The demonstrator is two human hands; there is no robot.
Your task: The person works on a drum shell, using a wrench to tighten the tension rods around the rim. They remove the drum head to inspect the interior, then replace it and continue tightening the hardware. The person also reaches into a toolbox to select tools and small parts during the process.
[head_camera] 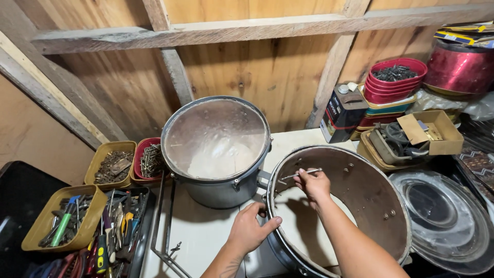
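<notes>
Head view, open drum shell (370, 180) at the tabletop's (206, 231) right edge, left hand (249, 226) gripping its near rim, right hand (314, 185) inside holding a thin metal tool (301, 173) (against the wall), headed drum (216, 149) just behind.

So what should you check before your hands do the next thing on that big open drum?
1. Left hand gripping the open drum shell's near rim: ok.
2. Right hand holding the thin metal tool inside the shell: ok.
3. Tool tip seated on a fitting: cannot tell.
4. Shell lying flat on the white table: ok.
5. Grey drum pressing against the shell: cannot tell.
</notes>
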